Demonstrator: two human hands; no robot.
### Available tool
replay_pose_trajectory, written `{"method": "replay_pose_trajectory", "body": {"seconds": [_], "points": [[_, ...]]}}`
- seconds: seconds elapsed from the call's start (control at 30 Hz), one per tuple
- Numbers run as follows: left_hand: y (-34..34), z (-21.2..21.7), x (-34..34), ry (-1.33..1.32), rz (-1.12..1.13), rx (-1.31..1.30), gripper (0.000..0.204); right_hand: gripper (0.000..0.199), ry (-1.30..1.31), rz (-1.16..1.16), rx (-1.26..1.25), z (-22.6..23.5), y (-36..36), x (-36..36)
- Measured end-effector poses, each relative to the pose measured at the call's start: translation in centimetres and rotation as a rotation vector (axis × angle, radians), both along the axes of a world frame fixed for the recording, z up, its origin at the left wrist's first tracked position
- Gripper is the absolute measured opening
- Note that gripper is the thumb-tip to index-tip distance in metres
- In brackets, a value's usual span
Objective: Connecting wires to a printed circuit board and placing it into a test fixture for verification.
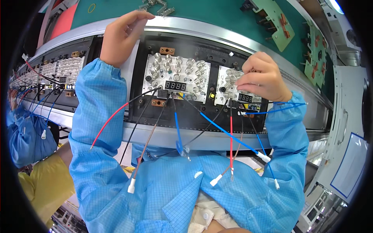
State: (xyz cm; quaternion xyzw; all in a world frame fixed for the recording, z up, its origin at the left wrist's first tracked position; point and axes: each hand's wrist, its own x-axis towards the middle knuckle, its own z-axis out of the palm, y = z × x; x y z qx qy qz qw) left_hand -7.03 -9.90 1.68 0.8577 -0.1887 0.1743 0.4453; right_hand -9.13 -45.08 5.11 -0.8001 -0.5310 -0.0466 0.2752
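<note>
My left hand (123, 37) is raised at the far edge of the rail, its index finger stretched toward a small pile of metal coil springs (157, 7) on the green surface. Nothing shows between its fingers. My right hand (265, 75) is closed in a pinch over the right circuit board (222, 75), at its shiny silver cylinders (232, 77); whatever is in the fingertips is hidden. Left of it, a larger white circuit board (149, 66) carries rows of similar cylinders and a dark digit display (175, 86). Both boards sit in a black fixture (213, 83).
Red, black, brown and blue wires (221, 128) hang from the boards across the near metal rail (194, 136) toward my body. Green boards (280, 29) lie at the far right. A yellow rubber band (91, 8) lies far left. Further fixtures and another person's blue sleeve (33, 132) are at left.
</note>
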Motion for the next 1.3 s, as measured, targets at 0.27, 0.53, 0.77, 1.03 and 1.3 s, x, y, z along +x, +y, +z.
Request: {"method": "replay_pose_trajectory", "body": {"seconds": [0.27,0.53,0.77,1.03,1.3], "points": [[0.0,0.9,-0.8,0.056,-0.024,0.033,0.016,0.018,-0.050,-0.041,-0.003,-1.1,0.1,-0.8],[0.5,1.3,-1.1,0.134,-0.023,0.032,0.017,0.017,-0.022,-0.016,-0.003,-0.9,0.3,-1.1],[0.7,1.5,-1.3,0.125,-0.008,0.042,0.016,0.018,-0.075,-0.007,-0.025,-0.5,0.6,-1.4],[1.5,1.5,-1.6,0.143,-0.027,0.039,0.015,0.016,-0.102,-0.021,-0.064,-0.2,1.5,-2.0],[2.4,1.3,-1.5,0.143,-0.029,0.040,0.015,0.016,-0.084,-0.047,-0.106,0.1,2.3,-2.3]]}}
